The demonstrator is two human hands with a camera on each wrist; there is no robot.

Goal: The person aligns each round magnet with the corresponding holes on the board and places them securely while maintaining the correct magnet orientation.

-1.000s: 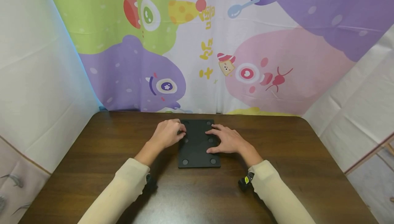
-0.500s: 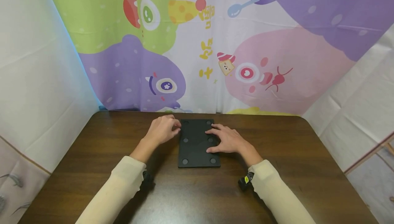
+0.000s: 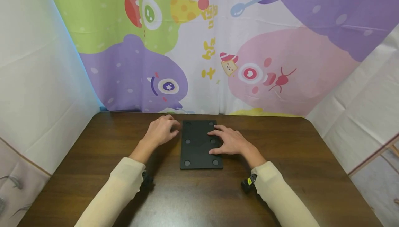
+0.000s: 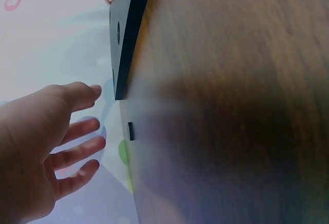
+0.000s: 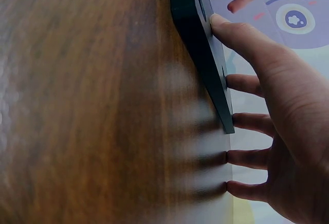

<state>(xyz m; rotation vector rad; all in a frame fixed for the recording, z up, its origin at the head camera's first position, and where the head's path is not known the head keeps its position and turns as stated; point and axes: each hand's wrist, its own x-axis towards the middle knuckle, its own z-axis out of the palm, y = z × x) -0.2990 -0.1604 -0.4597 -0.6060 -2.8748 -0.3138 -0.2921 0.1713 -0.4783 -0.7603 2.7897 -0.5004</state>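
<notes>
A flat black rectangular board (image 3: 201,152) lies on the wooden table, its long sides running away from me. Several round grey discs or recesses line its two long sides; I cannot tell which they are. Just left of the board, my left hand (image 3: 160,130) hovers with relaxed, slightly bent fingers and nothing in them. My right hand (image 3: 232,141) is spread over the board's right edge. In the right wrist view its thumb (image 5: 239,36) rests on the board's face, two fingers touch the board farther along, and the other two reach down beside it.
The brown table (image 3: 199,199) runs back to a cartoon-printed curtain (image 3: 212,46). White cloth panels (image 3: 40,64) flank it on both sides. A small dark piece (image 4: 130,131) shows near the table's edge in the left wrist view.
My left hand has lifted off the board's upper left part and drawn away to the left, its fingers loosening. The right hand and the board have stayed in place.
</notes>
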